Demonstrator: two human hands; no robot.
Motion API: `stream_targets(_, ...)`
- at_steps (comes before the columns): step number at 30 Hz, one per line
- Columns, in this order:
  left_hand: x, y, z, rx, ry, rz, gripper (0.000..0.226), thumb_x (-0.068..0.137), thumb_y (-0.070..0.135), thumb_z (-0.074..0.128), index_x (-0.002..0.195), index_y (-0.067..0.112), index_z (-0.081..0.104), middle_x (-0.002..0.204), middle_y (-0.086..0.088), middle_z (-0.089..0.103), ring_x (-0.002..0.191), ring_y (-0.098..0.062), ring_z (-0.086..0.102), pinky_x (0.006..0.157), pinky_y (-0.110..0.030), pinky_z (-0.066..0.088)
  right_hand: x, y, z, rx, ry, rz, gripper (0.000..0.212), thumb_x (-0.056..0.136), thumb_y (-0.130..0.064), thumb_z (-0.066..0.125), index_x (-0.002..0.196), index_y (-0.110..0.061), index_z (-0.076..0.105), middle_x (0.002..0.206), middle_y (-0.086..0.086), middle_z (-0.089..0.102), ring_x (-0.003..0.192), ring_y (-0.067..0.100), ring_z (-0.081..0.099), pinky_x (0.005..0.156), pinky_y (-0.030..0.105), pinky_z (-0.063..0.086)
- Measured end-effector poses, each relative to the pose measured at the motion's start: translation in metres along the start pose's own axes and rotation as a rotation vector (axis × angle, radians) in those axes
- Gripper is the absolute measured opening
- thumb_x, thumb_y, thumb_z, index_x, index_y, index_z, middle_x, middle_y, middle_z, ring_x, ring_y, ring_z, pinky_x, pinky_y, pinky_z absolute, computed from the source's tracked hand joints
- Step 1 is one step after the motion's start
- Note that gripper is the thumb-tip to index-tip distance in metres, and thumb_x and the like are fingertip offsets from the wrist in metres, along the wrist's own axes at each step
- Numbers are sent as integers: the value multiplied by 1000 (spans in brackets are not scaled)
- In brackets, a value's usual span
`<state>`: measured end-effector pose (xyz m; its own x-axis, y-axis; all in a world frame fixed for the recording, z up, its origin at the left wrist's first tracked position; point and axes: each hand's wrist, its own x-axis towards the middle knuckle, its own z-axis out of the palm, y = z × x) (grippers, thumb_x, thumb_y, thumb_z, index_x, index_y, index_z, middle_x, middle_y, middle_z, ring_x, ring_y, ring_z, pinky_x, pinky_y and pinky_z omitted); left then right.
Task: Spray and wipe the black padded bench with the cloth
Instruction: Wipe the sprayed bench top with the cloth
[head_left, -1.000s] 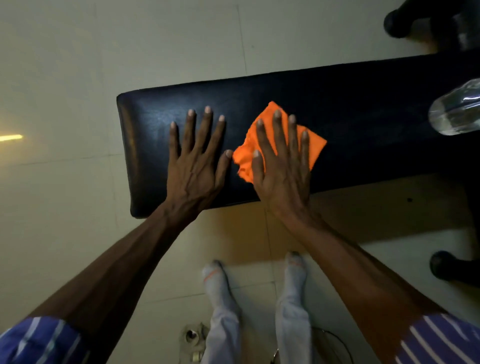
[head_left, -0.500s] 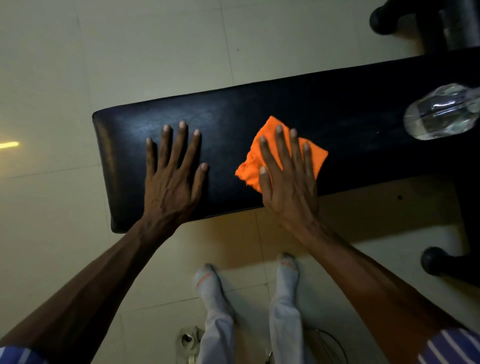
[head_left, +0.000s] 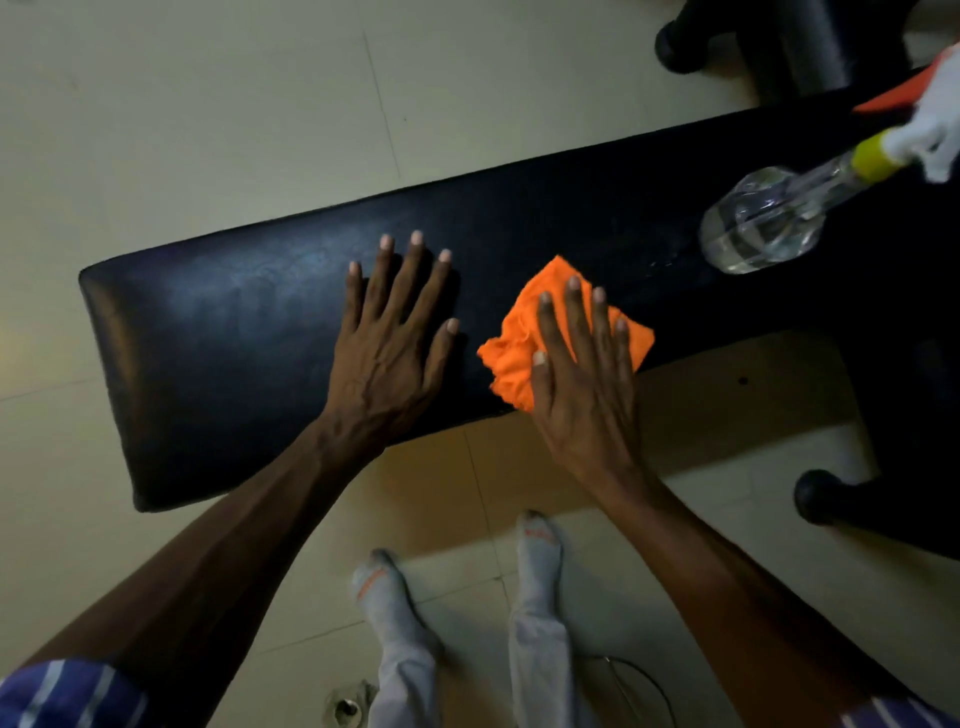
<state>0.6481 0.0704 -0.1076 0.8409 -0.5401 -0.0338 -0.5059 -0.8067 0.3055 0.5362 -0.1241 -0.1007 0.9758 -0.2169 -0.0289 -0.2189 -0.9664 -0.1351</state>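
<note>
Two hands (head_left: 488, 374), one cloth (head_left: 519, 343), one bench (head_left: 234, 338)

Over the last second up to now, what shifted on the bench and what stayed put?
The right hand slid the orange cloth along the black bench toward the spray bottle, away from the bench's rounded end. The left hand followed the same way, palm flat. Nothing was picked up or released. The bottle stayed lying on the padding; its yellow collar and white trigger head now show.
</note>
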Motion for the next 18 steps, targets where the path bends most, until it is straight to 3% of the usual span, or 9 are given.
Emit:
stream_targets(2,7,11,4,-7,-4,19,64,111,48,27,168,21,17,177,-7,7,165,-30,-1,132,-57,4,9,28,-7,1,-30,-17,58,114,-35,29,169,-20,18,178,6,9,166,27,4,134,50,12)
stream_targets(7,21,30,20,-7,-6,20,64,111,49,26,169,23,13,178,-5,5,165,-28,-4,132,-55,2,71,53,-12,29,48,221,60,113,-32,26,168,-11,17,178,12,9,166,31,5,134,51,9)
stream_targets(13,41,44,26,-13,0,-11,64,110,49,25,168,23,15,178,-6,4,165,-28,-4,132,-57,3,52,63,-4,34,8,-94,60,113,-33,31,168,-13,18,178,9,11,166,29,6,134,50,11)
stream_targets(18,55,45,27,19,-18,-47,65,110,51,24,168,26,10,178,-4,1,165,-26,-6,132,-56,4,111,76,-8,62,-5,-60,60,113,-32,26,169,-15,16,178,6,9,166,26,6,134,48,8)
